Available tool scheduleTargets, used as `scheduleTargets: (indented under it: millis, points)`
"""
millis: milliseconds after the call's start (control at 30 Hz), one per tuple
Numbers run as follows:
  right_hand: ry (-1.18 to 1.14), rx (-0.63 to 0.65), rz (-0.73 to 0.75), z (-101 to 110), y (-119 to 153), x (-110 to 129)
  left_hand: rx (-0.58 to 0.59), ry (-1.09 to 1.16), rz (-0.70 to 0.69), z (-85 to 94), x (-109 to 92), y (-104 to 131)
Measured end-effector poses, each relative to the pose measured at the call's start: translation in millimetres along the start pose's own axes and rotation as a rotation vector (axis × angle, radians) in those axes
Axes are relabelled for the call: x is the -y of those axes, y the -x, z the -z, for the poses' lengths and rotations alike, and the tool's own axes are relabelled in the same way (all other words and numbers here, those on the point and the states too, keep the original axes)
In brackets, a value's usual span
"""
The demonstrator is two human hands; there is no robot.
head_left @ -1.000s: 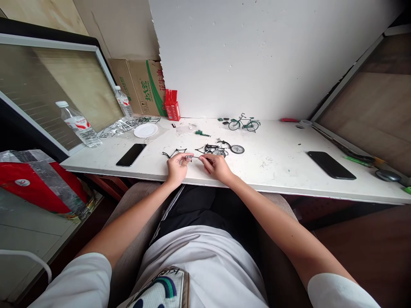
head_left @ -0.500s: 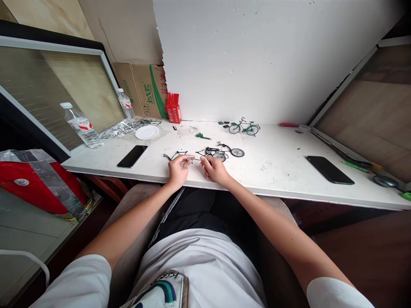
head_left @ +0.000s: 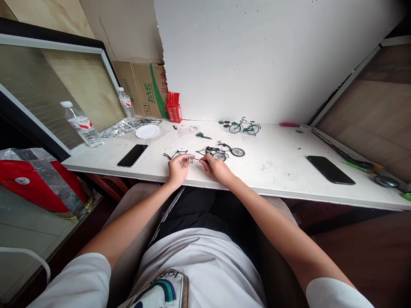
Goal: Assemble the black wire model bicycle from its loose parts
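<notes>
My left hand point(head_left: 177, 170) is closed in a pinch around a small silvery piece point(head_left: 190, 160), partly hidden by the fingers. From the closed fingertips of my right hand point(head_left: 219, 167) a thin dark rod point(head_left: 197, 160) points left to that piece; its kind is too small to tell. Just beyond my hands lie a black model bicycle frame part point(head_left: 176, 153) and a partly built black model bicycle point(head_left: 215, 151). A loose black spoked wheel point(head_left: 238, 152) rests against a curved black part point(head_left: 225, 146). Farther back stands a green model bicycle point(head_left: 245, 127).
Phones lie at the left point(head_left: 132, 155) and right point(head_left: 330, 170) of the white table point(head_left: 272, 171). A green part point(head_left: 203, 135), a white plate point(head_left: 147, 131), a red box point(head_left: 174, 108) and a water bottle point(head_left: 81, 124) are farther back. A mouse point(head_left: 386, 181) sits far right.
My right hand has turned slightly, and its fingertips have shifted a little on the thin rod. The left hand keeps nearly the same place with the small silvery piece.
</notes>
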State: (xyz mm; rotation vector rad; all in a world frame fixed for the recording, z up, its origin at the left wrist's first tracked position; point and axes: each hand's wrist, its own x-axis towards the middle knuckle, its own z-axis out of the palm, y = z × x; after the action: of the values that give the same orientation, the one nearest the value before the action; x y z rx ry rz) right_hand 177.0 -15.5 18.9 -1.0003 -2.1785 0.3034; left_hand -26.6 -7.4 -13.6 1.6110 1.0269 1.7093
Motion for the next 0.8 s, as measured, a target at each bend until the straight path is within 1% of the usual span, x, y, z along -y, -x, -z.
scheduleTargets:
  millis: [100, 167, 267, 400, 533, 600, 633, 700, 733, 800]
  points:
    - [0.096, 0.016, -0.008, 2.0, 0.3, 1.8, 0.011, 0.017, 0.033, -0.3, 0.4, -0.3]
    - [0.041, 0.022, -0.031, 1.5, 0.5, 2.7, 0.009, 0.031, 0.050, -0.9, -0.2, -0.4]
    - [-0.154, 0.026, -0.098, -1.8, 1.0, 5.4, -0.002, 0.038, 0.064, -1.5, -1.8, -0.1]
    - [-0.456, 0.044, -0.268, -5.5, -0.7, 10.9, -0.015, 0.018, 0.049, -1.0, -2.7, 0.8]
    - [-0.727, 0.163, -0.419, -3.1, -5.8, 12.1, -0.007, -0.024, 0.010, 0.8, -0.9, 1.2]
    - [-0.798, 0.203, -0.458, -1.1, -7.6, 11.2, 0.006, -0.032, -0.002, 1.2, 0.2, 1.2]
    - [-0.793, 0.203, -0.467, -0.4, -8.0, 10.7, 0.014, -0.032, -0.007, 1.1, 0.6, 1.2]
    - [-0.686, 0.164, -0.456, 0.3, -7.8, 10.3, 0.019, -0.025, -0.016, 0.6, 0.9, 1.1]
    - [-0.598, 0.129, -0.425, 0.5, -7.5, 10.3, 0.014, -0.020, -0.017, 0.3, 0.8, 1.0]
    - [-0.413, 0.057, -0.317, 1.3, -6.5, 10.2, 0.004, -0.018, -0.018, -0.2, 0.0, 0.9]
